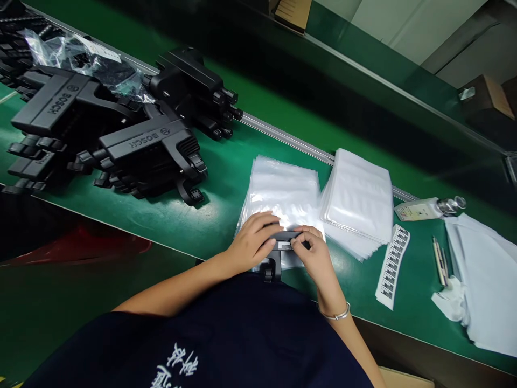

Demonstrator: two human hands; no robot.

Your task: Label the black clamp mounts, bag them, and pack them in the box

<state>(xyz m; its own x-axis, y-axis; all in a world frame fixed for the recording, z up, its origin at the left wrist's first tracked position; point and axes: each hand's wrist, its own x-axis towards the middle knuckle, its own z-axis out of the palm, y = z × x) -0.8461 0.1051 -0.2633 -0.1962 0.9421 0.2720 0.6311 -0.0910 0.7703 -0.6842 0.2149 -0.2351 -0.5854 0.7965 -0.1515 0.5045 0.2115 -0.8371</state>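
A black plastic part [276, 261], of the same look as the BOSCH-marked parts on the bench, is between my hands at the bench's near edge. It has a bar and a leg with a small foot. On the bar lies a small white label [285, 246]. My left hand [253, 241] wraps the bar's left end, fingers over the top and thumb below. At the other end, my right hand [315, 254] grips the bar, its thumb touching the label's edge. Under both hands lies a stack of clear plastic bags [283, 186].
Stacked black BOSCH parts [149, 140] stand at the left, near crumpled plastic wrap [68, 54]. To my right are another bag stack [359, 194], a label strip [393, 268], a bottle [420, 209], pens [440, 261] and white sheets [490, 291]. A metal rail [286, 139] runs behind.
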